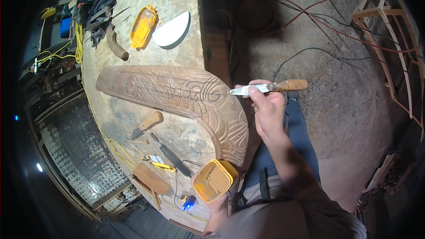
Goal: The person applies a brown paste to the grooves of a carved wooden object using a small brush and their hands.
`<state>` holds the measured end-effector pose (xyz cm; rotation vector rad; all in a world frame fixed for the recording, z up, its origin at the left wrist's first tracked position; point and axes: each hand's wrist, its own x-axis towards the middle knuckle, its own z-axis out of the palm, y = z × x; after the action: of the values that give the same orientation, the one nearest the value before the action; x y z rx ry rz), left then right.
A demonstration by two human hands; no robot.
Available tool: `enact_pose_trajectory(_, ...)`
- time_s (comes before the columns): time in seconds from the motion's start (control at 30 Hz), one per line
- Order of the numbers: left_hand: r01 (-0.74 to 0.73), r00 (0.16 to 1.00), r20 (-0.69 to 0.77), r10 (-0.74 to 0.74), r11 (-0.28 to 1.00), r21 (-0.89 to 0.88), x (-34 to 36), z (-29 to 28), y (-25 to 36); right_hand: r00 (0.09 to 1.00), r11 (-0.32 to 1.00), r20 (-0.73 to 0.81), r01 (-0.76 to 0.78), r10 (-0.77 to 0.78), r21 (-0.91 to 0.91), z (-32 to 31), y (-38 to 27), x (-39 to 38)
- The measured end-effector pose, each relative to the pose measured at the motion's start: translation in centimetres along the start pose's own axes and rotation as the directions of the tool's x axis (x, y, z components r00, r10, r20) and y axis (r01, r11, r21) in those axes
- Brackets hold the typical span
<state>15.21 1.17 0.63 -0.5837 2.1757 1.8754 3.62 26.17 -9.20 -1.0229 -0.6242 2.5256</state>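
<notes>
A long curved wooden panel (177, 93) with carved swirls lies on the workbench (177, 53). My right hand (265, 106) grips a putty knife (265, 88) with a wooden handle, its blade tip touching the carved panel's right edge. My left hand (217, 201), mostly hidden under it, holds up a yellow tub (214, 180) filled with brown paste near the bench's front edge.
On the bench lie a wooden-handled scraper (148, 124), a dark chisel (170, 155), a wooden mallet (150, 181), a yellow lid (143, 26), a white half-round piece (171, 30) and a yellow cord (79, 44). Cables cross the dirt floor (345, 84); a wooden frame (389, 26) stands right.
</notes>
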Motion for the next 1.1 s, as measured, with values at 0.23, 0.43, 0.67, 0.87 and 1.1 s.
enact_pose_trajectory(0.23, -0.099, 0.993, 0.049, 0.103, 0.992, -0.082, 1.6, 3.2, 2.3, 0.944, 0.912, 0.025, 0.326, -0.33, -0.249, 0.4, -2.5, -3.2)
enact_pose_trajectory(0.43, -0.192, 0.971, 0.139, 0.193, 0.981, -0.016, 2.3, 2.4, 2.3, 0.855, 0.635, 0.302, 0.516, -0.422, -0.575, 1.1, -3.3, -6.1)
enact_pose_trajectory(0.67, -0.235, 0.962, 0.151, 0.228, 0.971, 0.035, 1.3, 2.3, 2.1, 0.748, 0.411, 0.469, 0.656, -0.471, -0.633, 1.5, -2.0, -5.3)
enact_pose_trajectory(0.87, -0.253, 0.962, 0.148, 0.23, 0.954, 0.162, 1.2, 2.8, 2.1, 0.837, 0.553, 0.327, 0.538, -0.438, -0.636, 1.9, -1.6, -4.3)
enact_pose_trajectory(1.1, -0.294, 0.948, 0.186, 0.257, 0.933, 0.21, 1.6, 2.3, 2.2, 0.903, 0.629, 0.236, 0.421, -0.359, -0.654, 3.4, -0.6, -3.9)
